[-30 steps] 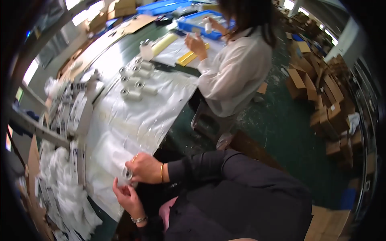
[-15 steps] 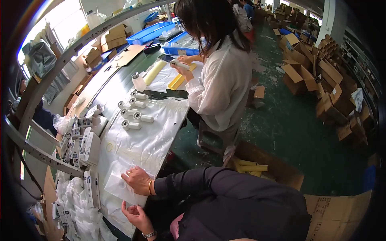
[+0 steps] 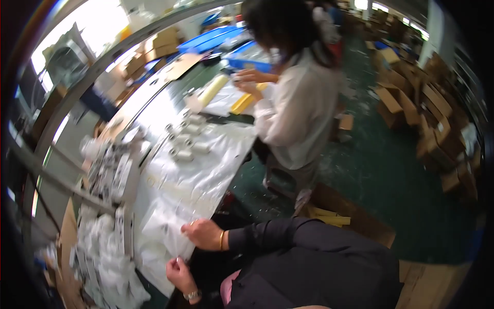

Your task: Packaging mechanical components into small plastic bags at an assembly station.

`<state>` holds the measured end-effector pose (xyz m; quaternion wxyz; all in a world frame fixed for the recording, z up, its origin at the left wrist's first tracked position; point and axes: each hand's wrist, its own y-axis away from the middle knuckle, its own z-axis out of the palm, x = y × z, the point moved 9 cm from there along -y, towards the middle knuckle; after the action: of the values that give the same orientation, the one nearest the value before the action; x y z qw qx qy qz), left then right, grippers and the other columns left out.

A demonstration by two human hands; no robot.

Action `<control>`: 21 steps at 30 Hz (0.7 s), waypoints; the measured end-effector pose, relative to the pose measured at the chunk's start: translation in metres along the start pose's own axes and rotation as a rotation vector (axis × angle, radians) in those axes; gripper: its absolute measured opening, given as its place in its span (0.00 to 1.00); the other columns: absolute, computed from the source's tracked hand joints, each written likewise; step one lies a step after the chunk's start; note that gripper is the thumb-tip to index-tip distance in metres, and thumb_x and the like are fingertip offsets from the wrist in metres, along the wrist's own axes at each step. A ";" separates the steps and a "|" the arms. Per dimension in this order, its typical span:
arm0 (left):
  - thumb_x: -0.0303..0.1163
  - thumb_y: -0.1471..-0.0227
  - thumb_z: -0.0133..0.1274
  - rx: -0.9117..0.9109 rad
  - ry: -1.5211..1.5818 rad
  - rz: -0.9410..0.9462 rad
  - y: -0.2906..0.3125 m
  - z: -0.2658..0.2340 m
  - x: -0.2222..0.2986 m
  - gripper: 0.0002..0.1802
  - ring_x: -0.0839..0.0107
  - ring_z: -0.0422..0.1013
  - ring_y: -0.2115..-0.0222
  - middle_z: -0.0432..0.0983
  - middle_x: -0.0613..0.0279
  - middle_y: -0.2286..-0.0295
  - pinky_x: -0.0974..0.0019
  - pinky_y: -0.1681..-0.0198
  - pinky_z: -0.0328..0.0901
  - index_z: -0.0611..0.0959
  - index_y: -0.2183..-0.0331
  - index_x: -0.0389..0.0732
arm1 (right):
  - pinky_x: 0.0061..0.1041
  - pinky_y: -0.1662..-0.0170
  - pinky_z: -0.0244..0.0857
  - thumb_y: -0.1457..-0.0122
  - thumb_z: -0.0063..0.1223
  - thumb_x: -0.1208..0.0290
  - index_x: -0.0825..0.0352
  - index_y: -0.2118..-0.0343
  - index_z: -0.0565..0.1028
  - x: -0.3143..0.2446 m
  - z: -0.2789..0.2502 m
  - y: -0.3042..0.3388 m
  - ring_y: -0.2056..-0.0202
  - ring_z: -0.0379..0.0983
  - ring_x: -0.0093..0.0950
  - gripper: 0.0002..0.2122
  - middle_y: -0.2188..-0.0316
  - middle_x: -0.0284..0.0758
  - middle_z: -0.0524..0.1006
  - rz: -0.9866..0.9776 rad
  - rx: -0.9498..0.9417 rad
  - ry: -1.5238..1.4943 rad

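Observation:
In front of me a clear plastic bag (image 3: pixel 163 225) lies partly raised off the plastic-covered table (image 3: pixel 203 177). My right hand (image 3: pixel 205 235), with a gold bracelet, is closed, its fingertips pinching the bag's near side. Just below it, my left hand (image 3: pixel 180 275), wearing a watch, has its fingers curled together at the bag's lower edge. Motion blurs the fingertips slightly. Farther up the table stands a group of several white cylindrical parts (image 3: pixel 185 139), apart from both hands.
Small white boxes (image 3: pixel 123 177) and a heap of white plastic bags (image 3: pixel 105 252) line the left edge under a metal frame (image 3: pixel 46 170). A co-worker in a white shirt (image 3: pixel 303 113) handles something near blue trays (image 3: pixel 249 56). Cardboard boxes (image 3: pixel 396 105) fill the right side.
The view has swung, so the scene sits farther right. My right hand has gone from resting spread on the bag to pinching it; my left fingers have closed at its edge.

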<state>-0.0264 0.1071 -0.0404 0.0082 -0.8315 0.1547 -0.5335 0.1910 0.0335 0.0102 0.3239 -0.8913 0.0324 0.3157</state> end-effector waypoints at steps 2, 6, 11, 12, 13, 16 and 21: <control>0.29 0.36 0.62 0.004 -0.017 -0.005 -0.004 0.009 0.013 0.10 0.79 0.72 0.80 0.79 0.64 0.79 0.69 0.77 0.65 0.82 0.66 0.31 | 0.43 0.60 0.74 0.37 0.54 0.71 0.66 0.61 0.77 0.008 -0.011 0.002 0.66 0.82 0.45 0.06 0.73 0.45 0.82 0.035 -0.003 -0.022; 0.29 0.37 0.63 0.022 0.066 -0.046 -0.003 0.013 0.018 0.10 0.79 0.72 0.81 0.79 0.64 0.80 0.70 0.78 0.64 0.82 0.66 0.32 | 0.43 0.57 0.73 0.37 0.56 0.71 0.63 0.55 0.79 0.012 -0.019 0.004 0.65 0.81 0.44 0.09 0.72 0.42 0.82 0.060 0.002 -0.112; 0.31 0.34 0.61 0.037 0.065 -0.041 0.006 0.009 0.015 0.10 0.83 0.68 0.85 0.76 0.68 0.82 0.74 0.82 0.56 0.81 0.67 0.36 | 0.41 0.58 0.72 0.38 0.58 0.73 0.62 0.55 0.79 0.015 -0.019 0.009 0.68 0.80 0.42 0.09 0.74 0.38 0.81 0.056 0.023 -0.231; 0.31 0.34 0.61 0.036 0.063 -0.042 0.008 0.008 0.014 0.10 0.83 0.67 0.86 0.76 0.68 0.82 0.74 0.83 0.56 0.81 0.67 0.36 | 0.40 0.59 0.72 0.38 0.58 0.74 0.62 0.56 0.79 0.015 -0.019 0.011 0.69 0.80 0.41 0.09 0.74 0.37 0.81 0.066 0.010 -0.246; 0.32 0.34 0.61 0.034 0.062 -0.044 0.010 0.007 0.014 0.10 0.83 0.66 0.86 0.76 0.68 0.83 0.75 0.83 0.55 0.81 0.67 0.37 | 0.39 0.60 0.72 0.38 0.58 0.74 0.62 0.56 0.79 0.014 -0.019 0.012 0.70 0.79 0.39 0.09 0.75 0.36 0.80 0.079 -0.002 -0.261; 0.32 0.33 0.60 0.033 0.075 -0.055 0.013 0.005 0.018 0.11 0.83 0.66 0.87 0.76 0.67 0.83 0.74 0.84 0.55 0.81 0.67 0.37 | 0.36 0.63 0.71 0.38 0.59 0.75 0.62 0.55 0.79 0.012 -0.022 0.016 0.71 0.79 0.36 0.09 0.76 0.35 0.80 0.102 -0.027 -0.300; 0.33 0.34 0.61 -0.070 0.152 -0.217 0.019 0.004 0.024 0.11 0.81 0.69 0.86 0.78 0.65 0.83 0.73 0.83 0.59 0.83 0.67 0.35 | 0.22 0.70 0.66 0.35 0.62 0.76 0.65 0.52 0.81 0.025 -0.018 0.019 0.76 0.70 0.18 0.09 0.78 0.29 0.75 0.119 0.002 -0.508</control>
<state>-0.0182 0.0820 -0.0239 -0.0902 -0.8004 0.0824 -0.5869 0.2163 0.0118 -0.0044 0.3035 -0.7796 0.0026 0.5478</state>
